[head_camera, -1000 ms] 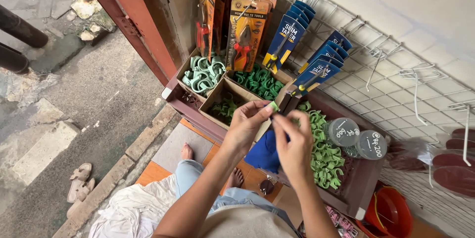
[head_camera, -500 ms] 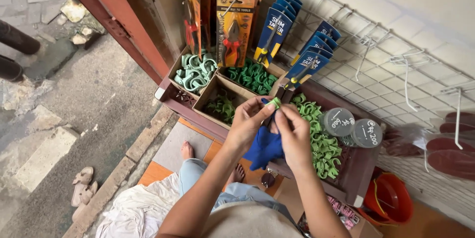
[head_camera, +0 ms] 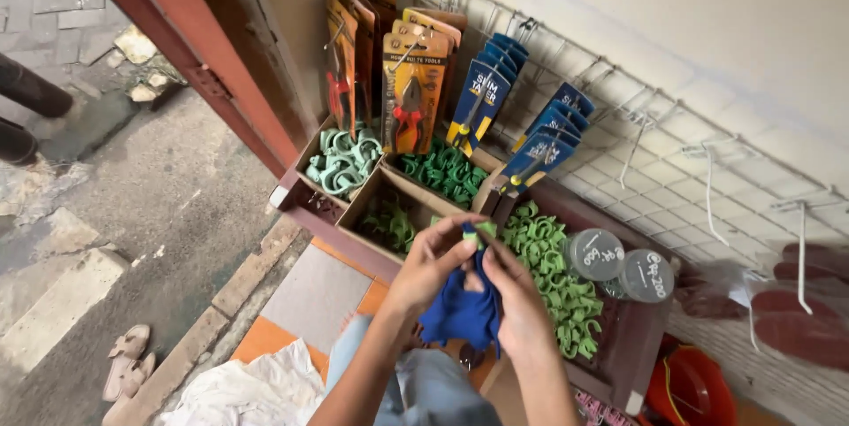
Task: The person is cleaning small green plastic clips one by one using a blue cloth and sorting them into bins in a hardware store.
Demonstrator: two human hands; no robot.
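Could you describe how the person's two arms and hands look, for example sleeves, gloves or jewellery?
Both forearms are bare up to the picture's lower edge, with no sleeve showing. The left hand and the right hand wear no gloves. No ring, watch or bracelet is visible. The fingers look slim; nail details are too small to tell.

Soft matt blue cloth (head_camera: 460,311), smooth green plastic clip (head_camera: 485,230), brown cardboard boxes (head_camera: 371,200).

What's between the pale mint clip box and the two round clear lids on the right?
Head view: a box of dark green clips, then a heap of light green clips, between the mint clip box and round lids.
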